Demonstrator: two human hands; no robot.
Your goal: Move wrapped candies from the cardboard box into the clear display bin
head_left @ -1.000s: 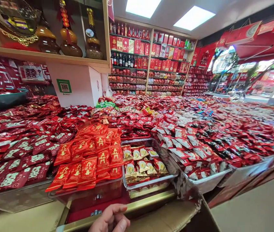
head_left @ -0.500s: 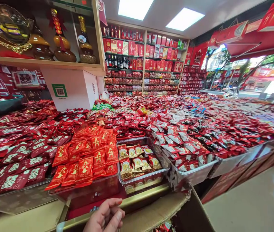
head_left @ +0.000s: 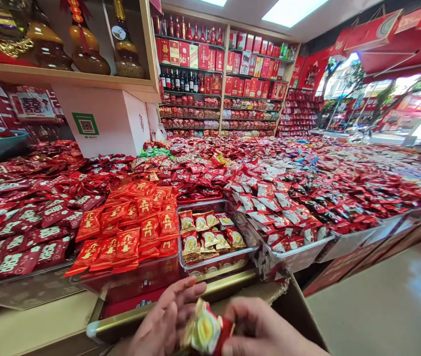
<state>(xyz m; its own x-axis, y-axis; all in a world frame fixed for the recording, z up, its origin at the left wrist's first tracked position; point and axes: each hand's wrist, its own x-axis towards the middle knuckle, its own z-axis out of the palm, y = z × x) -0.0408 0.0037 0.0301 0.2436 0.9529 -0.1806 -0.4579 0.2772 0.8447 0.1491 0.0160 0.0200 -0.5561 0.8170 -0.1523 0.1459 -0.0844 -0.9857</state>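
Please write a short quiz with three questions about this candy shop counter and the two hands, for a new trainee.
1. True or false: the clear tray that holds the red and yellow packets is heaped above its rim.
2. What lies just left of that tray? A) bright orange-red packets B) green bottles C) white boxes
3. What do the left hand and the right hand have between them?

Key
1. False: the packets cover only part of the tray and sit below its rim.
2. A
3. A small bunch of red and yellow packets, like those in the tray, held over the cardboard box.
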